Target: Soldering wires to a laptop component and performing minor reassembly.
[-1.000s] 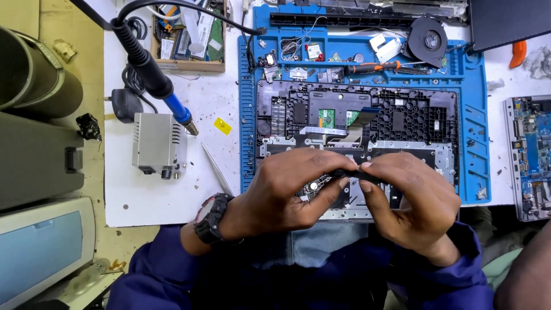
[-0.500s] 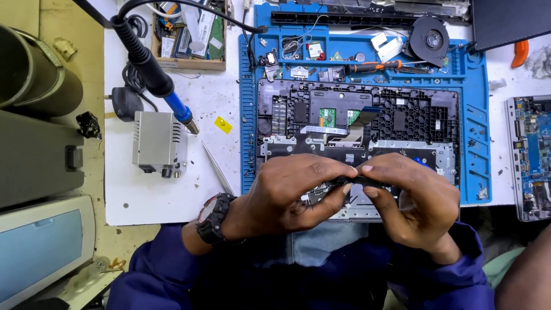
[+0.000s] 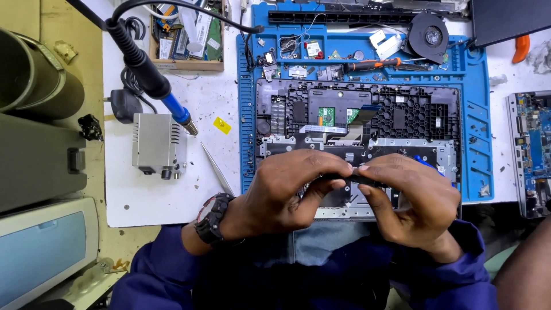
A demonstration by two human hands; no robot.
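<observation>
1. Pinching a thin dark strip (image 3: 367,179): left hand (image 3: 281,192) and right hand (image 3: 410,201) both clamped on it, fingertips meeting, just above the near edge of the opened laptop base (image 3: 356,123).
2. Base sits on the blue mat (image 3: 473,63).
3. Risk: over-bending could snap the strip; a slip could snag the ribbon cable (image 3: 359,123) just beyond.
4. Soldering iron (image 3: 155,86) well left.

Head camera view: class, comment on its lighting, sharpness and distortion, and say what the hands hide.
Head view: even, bright light with soft shadows; the opened laptop base is sharp; the bench's edges bow slightly, like a wide lens; the left hand and right hand cover most of the small dark part pinched between them.
</observation>
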